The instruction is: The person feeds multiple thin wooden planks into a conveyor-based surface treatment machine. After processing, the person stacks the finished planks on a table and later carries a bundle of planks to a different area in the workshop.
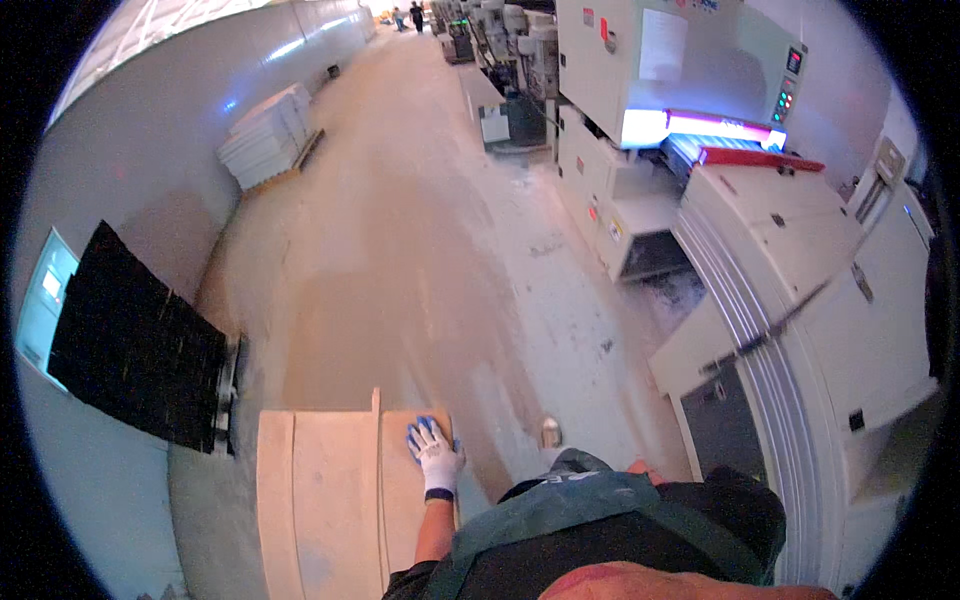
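Head view: a person looks down at a factory floor, pale boards low in the picture, machines along the right.
Left hand: the left hand (435,455), in a white glove with blue fingertips, lies flat with fingers spread on the top board of the stack of pale wooden boards (340,500), near its far right corner; it presses, it does not grip.
Right hand: out of sight, hidden behind the person's dark apron and body, so I cannot tell how it is set.
Where the boards lie: just in front and to the person's left, long axis running away from the body toward the aisle; the left hand is plainly the nearer one.
Upright edge: one thin board (377,470) stands on edge between the flat ones, just left of the glove.
Dark stack: a black ribbed pallet load (140,345) leans by the left wall, well apart from the hand.
White stack: flat white panels (268,135) sit farther up the left wall.
Machine: a cream cabinet machine (760,250) with a glowing pink-violet slot, a red bar, a white paper sheet stuck on its front and small red and yellow labels.
Floor: dusty concrete floor (430,270), two people far up the aisle.
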Available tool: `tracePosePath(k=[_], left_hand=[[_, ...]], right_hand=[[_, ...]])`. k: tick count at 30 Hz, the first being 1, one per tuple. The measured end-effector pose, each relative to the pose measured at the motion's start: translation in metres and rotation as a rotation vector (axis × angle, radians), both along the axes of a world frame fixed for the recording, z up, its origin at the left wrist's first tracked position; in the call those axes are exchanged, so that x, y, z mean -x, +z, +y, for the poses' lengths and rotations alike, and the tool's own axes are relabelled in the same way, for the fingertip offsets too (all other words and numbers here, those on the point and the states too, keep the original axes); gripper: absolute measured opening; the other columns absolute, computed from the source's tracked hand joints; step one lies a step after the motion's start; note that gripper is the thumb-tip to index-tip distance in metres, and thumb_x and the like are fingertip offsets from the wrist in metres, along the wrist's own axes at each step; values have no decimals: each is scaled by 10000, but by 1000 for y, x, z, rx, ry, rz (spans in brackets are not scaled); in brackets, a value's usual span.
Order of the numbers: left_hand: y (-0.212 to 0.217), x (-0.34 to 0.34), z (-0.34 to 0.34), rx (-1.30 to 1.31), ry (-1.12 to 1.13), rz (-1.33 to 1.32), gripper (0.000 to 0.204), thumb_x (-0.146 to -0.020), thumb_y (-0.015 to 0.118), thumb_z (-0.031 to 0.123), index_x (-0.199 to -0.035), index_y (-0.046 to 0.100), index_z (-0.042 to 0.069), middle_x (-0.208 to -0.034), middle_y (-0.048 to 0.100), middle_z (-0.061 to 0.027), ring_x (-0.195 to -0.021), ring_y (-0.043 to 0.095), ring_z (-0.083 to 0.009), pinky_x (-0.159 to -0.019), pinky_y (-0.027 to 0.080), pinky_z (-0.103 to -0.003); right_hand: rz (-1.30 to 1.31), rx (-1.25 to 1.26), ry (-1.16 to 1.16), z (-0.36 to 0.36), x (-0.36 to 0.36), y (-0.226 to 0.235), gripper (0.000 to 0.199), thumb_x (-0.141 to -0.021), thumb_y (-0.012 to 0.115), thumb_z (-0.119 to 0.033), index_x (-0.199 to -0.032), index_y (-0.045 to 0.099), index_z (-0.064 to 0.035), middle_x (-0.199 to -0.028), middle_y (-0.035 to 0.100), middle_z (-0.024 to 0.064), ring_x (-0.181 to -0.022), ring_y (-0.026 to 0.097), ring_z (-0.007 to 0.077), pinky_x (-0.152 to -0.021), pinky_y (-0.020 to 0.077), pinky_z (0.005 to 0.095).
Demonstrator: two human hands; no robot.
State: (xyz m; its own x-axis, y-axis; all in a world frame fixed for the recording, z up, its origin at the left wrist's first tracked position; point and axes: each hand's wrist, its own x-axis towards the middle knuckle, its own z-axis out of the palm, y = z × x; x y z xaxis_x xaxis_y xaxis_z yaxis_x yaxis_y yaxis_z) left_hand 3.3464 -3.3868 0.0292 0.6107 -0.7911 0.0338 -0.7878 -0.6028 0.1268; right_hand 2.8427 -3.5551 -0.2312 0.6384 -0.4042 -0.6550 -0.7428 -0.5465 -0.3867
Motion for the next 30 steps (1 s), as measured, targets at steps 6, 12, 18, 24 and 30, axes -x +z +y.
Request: tracePosePath(k=[6, 12, 18, 24, 30], left_hand=[[5, -58, -146, -44, 70, -30, 857, -825, 587, 404, -1487, 270, -39, -1563, 218, -257, -1451, 153, -458, -1177, 60, -570], [9, -140, -287, -98, 64, -52, 884, -825, 595, 413, -1499, 239, -35, -1568, 205, -259, -1453, 141, -461, -1182, 58, -563], [7, -224, -409, -86, 75, -1, 875, -831, 584, 408, -1495, 241, -47, -1571, 194, -262, -1451, 131, -475, -1175, 55, -578], [17, -314, -561, 66, 9, -13, 846, -829, 577, 388, -1476, 272, -63, -1562, 215, -265, -1443, 123, -491, -1169, 46, -589], [23, -413, -701, -27, 26, 17, 819, -824, 577, 376, -1464, 304, -54, -1552, 244, -262, -1434, 133, -510, -1163, 55, -604]], right_hand=[[19, 199, 400, -220, -124, -16, 152, -739, 651, -295, -789, 741, -184, -765, 703, 74, -694, 674, 273, -603, 528, 446], [-347, -668, -885, -388, -299, 36, 164, -836, 588, -175, -797, 681, -45, -748, 677, 119, -623, 695, 277, -496, 546, 407], [-450, -673, -806, -516, -416, 66, 113, -731, 660, -206, -715, 703, -104, -695, 696, 83, -593, 684, 237, -504, 530, 418], [-174, -195, -75, -663, -427, 7, 120, -758, 646, -205, -728, 712, -109, -702, 701, 74, -618, 686, 232, -555, 544, 405], [-65, -345, -411, -742, -455, 7, 180, -822, 594, -196, -759, 684, -53, -731, 700, 107, -638, 697, 246, -542, 553, 407]])
